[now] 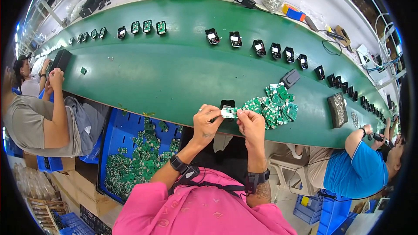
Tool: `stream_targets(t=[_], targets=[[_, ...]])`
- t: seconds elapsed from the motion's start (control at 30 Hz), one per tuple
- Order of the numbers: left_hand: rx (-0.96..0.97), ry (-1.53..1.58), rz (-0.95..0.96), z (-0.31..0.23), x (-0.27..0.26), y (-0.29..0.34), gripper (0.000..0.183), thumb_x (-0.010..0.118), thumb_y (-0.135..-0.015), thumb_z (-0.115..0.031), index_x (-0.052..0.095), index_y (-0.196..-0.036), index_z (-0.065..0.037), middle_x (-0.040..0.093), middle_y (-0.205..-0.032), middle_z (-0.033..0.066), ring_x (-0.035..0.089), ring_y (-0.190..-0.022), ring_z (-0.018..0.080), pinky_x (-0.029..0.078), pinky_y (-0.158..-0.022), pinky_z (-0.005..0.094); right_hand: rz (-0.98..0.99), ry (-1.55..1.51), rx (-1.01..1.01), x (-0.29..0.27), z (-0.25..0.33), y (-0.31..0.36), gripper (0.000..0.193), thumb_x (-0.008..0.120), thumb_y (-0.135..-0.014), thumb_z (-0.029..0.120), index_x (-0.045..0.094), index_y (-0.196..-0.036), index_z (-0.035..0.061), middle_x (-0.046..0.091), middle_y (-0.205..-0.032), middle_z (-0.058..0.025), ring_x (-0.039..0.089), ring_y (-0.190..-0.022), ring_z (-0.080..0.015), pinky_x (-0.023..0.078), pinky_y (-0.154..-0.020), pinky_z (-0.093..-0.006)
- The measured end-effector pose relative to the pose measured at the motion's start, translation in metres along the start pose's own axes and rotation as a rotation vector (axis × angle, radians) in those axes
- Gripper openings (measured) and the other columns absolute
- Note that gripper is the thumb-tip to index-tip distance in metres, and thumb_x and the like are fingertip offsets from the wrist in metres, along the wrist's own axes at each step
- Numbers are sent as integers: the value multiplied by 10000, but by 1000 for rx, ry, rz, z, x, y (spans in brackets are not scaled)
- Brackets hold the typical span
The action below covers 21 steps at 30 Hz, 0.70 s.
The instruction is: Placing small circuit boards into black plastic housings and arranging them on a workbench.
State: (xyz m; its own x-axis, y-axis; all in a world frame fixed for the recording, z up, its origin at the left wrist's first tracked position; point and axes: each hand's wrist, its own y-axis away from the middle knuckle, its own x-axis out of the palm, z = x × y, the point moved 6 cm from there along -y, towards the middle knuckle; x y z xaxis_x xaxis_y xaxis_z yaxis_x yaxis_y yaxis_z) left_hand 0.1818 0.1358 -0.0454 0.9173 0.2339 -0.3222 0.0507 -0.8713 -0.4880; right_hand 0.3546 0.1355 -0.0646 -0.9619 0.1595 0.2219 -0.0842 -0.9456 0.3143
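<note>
A small green and white circuit board point(229, 112) is held up near the table's front edge between my two hands. My left hand point(205, 125) is closed, its fingertips at the board's left end. The board's right end is pinched between thumb and finger of my right hand point(252, 127). Just behind the board is an open black plastic case point(227, 103), partly covered by it. A loose pile of green circuit boards point(275, 106) lies right beside my right hand. A closed black case point(290, 78) rests against the pile's far side.
Open black cases point(259, 47) stretch in a row across the green table point(174, 67). A blue bin point(114, 148) of boards stands at my lower left. A dark box of small parts point(337, 110) lies to the right. Co-workers sit on both sides, one in a blue shirt point(355, 169).
</note>
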Motion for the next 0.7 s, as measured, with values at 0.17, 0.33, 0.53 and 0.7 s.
stream_targets(t=[0.17, 0.33, 0.53, 0.7], targets=[[23, -2, 7, 1, 3, -1, 153, 794, -712, 21, 740, -849, -21, 678, -816, 61, 613, -762, 214, 483, -673, 320, -10, 50, 21, 1, 0, -1, 238, 703, -944, 191, 671, -814, -6, 593, -669, 4, 448, -516, -16, 294, -450, -191], [25, -4, -13, 5, 2, 1, 143, 804, -710, 8, 740, -834, -26, 682, -822, 54, 619, -784, 217, 495, -684, 325, 22, -10, 31, 0, -1, -4, 233, 700, -945, 189, 673, -813, -2, 594, -671, 3, 444, -509, -17, 288, -446, -191], [52, -15, -14, 3, 2, -1, 121, 808, -717, -13, 739, -816, -25, 679, -798, 51, 621, -793, 224, 496, -688, 321, -16, 72, 7, 3, -2, -5, 262, 691, -950, 189, 632, -748, 33, 573, -633, 9, 403, -467, -15, 265, -423, -202], [-87, 10, 63, -1, -13, -1, 424, 835, -702, -27, 687, -1099, -24, 616, -1140, 100, 625, -805, 168, 493, -682, 289, -77, 337, -121, -4, -10, -11, 286, 692, -948, 204, 656, -743, 7, 581, -622, 10, 435, -508, -23, 307, -452, -220]])
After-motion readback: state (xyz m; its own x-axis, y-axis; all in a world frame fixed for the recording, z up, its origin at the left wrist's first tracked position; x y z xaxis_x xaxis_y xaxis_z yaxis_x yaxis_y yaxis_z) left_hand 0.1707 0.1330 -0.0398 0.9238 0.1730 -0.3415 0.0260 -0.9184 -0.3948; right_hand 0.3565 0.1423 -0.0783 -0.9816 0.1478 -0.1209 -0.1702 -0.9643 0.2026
